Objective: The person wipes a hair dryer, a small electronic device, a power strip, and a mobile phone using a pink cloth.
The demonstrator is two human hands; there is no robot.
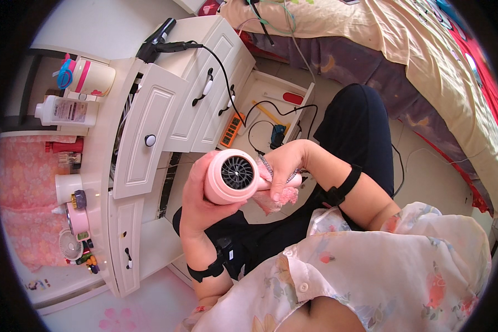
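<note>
My left hand (199, 195) is wrapped around the barrel of a pink hair dryer (216, 189), whose round end with a dark finned grille faces up. On the dryer's handle, my right hand (284, 166) is closed, with a crumpled pink cloth (276, 201) between its fingers and the handle. Part of the cloth hangs below the fingers. A thin patterned band crosses the right hand. Both hands are above my lap, between my dark-trousered legs.
A black hair dryer (151, 47) lies on the white cabinet (199, 37), its cord trailing into an open drawer (269, 79) with an orange power strip (232, 130). Bottles and a small fan (70, 245) stand at the left. A bed (357, 37) is at the upper right.
</note>
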